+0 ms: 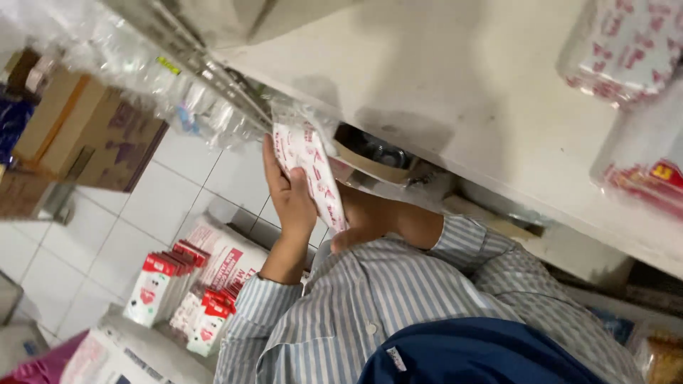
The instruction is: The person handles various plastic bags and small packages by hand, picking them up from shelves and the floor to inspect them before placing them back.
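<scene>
A clear plastic pack of white and red printed packets (313,171) is held between both hands at the front edge of a white shelf (462,92). My left hand (290,195) lies flat against the pack's left face, fingers pointing up. My right hand (359,224) grips the pack from the right and below, and the pack hides most of its fingers. Both arms wear blue-and-white striped sleeves (398,299). Just behind the pack, under the shelf, sits a brown cardboard tray (370,158) with dark things inside.
More red-and-white printed packs (626,43) lie on the shelf at the upper right. Several small red-topped white cartons (171,284) stand on a box at the lower left. Brown cardboard boxes (78,135) sit left on the white tiled floor (178,185). Plastic-wrapped goods (142,67) hang above.
</scene>
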